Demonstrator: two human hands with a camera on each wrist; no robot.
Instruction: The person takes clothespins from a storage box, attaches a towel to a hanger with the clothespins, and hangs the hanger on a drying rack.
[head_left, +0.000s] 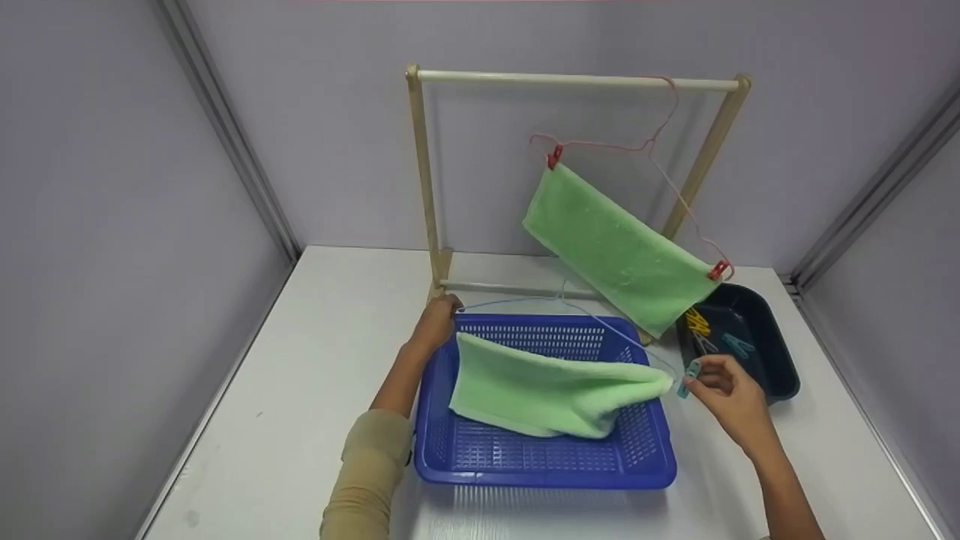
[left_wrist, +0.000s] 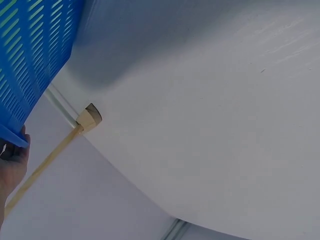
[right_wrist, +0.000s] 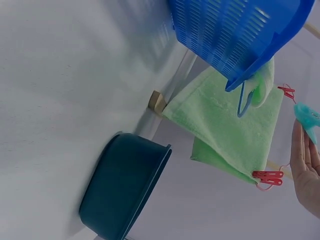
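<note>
My left hand (head_left: 437, 322) grips the left end of a light blue hanger (head_left: 510, 301) at the basket's back left corner. Between the thumb and fingers of my right hand (head_left: 731, 394) is a teal clothespin (head_left: 688, 379), just beside the hanger's right end. A light green towel (head_left: 540, 382) lies in the blue basket (head_left: 545, 478), its right corner bunched and reaching over the rim near that clothespin. From the right wrist, the clothespin (right_wrist: 306, 115) shows at my fingertips, and the hanger's end (right_wrist: 243, 100) pokes past the basket rim next to the towel.
A wooden rack (head_left: 424, 172) with a white bar stands behind the basket. From it hangs a pink hanger (head_left: 600, 144), tilted, with a second green towel (head_left: 615, 247) held by two red clothespins. At right, a dark tub (head_left: 780, 352) contains yellow and teal clothespins.
</note>
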